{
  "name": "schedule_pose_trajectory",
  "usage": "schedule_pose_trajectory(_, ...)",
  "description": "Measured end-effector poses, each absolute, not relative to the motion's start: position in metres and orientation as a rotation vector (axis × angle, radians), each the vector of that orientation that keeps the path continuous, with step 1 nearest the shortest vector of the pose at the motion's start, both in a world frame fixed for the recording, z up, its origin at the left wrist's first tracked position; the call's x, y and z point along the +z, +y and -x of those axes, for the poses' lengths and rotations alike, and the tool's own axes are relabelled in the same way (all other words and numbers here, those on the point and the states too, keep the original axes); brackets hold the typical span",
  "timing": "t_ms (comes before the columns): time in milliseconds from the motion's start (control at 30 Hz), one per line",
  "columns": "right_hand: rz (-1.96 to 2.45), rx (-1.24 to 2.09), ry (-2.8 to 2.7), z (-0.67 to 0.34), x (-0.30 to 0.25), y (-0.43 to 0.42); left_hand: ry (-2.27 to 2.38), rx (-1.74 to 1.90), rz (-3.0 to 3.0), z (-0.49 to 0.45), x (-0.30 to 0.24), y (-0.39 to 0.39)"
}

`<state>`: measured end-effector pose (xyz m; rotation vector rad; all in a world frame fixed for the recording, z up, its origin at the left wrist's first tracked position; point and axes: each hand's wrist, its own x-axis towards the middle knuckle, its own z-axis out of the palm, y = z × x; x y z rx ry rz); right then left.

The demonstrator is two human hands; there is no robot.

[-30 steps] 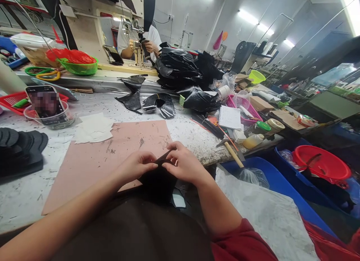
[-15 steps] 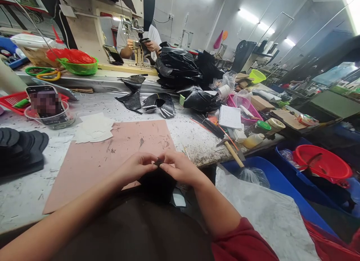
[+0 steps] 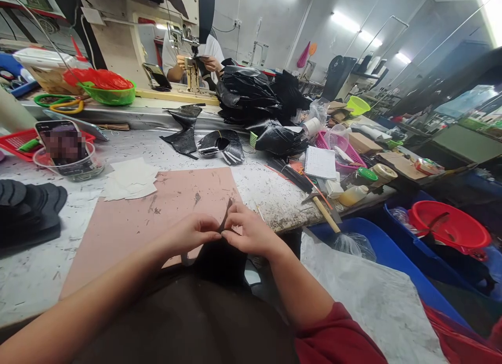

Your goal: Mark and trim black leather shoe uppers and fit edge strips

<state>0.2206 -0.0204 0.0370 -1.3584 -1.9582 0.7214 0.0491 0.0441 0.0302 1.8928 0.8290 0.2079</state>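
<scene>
Black, thin, flexible piece of sheet material (image 3: 221, 251): held up between both hands at the near edge of the work area, close in front of the person's dark brown apron (image 3: 188, 317). Its lower outline merges with the apron; full shape cannot be told. A narrow dark tip rises by the right fingers.

Left hand (image 3: 193, 233): grip narrow, thumb and fingers pinching the piece's upper edge. Right hand (image 3: 251, 230): grip likewise narrow, pinching the same edge, thumb tip close beside the left one.

Beyond the hands, a flat pink rectangular mat (image 3: 184, 196) on the white, scuffed surface (image 3: 259, 189). Loose white paper-like cutouts (image 3: 131, 178) overlap the mat's far left corner. Farther left, a stack of dark grey curved pieces (image 3: 29, 215). To the right, a wooden-handled hammer (image 3: 327, 215) near a white spiral-bound notepad (image 3: 320, 162). Far side: large heap of glossy black pieces (image 3: 251, 94).
</scene>
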Motion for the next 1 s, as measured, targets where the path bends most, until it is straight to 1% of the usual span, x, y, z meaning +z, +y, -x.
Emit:
schedule_pose_trajectory(233,1.388,0.651,-2.045,-0.222,0.031,-0.016,0.882,0.158,-1.921,-0.049,0.028,0.044)
schedule_pose_trajectory(467,1.649,0.593,-2.141,-0.212,0.032,-0.018,0.887,0.057,-2.084,-0.053,0.03,0.047)
schedule_pose_trajectory(567,1.696,0.606,-2.119,-0.209,0.029,-0.019,0.873,0.077,-2.13,-0.053,0.029,0.049)
schedule_pose_trajectory(733,1.652,0.592,-1.841,-0.206,0.016,-0.024,0.97,0.183,-1.89,-0.052,0.024,0.05)
schedule_pose_trajectory(900,1.514,0.276,-1.852,-0.198,0.005,-0.031,1.003,0.203,-1.887,-0.052,0.02,0.047)
schedule_pose_trajectory(933,1.492,0.29,-1.878,-0.197,0.006,-0.031,0.977,0.203,-1.906,-0.052,0.019,0.047)
schedule_pose_trajectory(1000,1.465,0.434,-1.904,-0.198,0.008,-0.03,0.933,0.205,-1.925,-0.052,0.019,0.046)
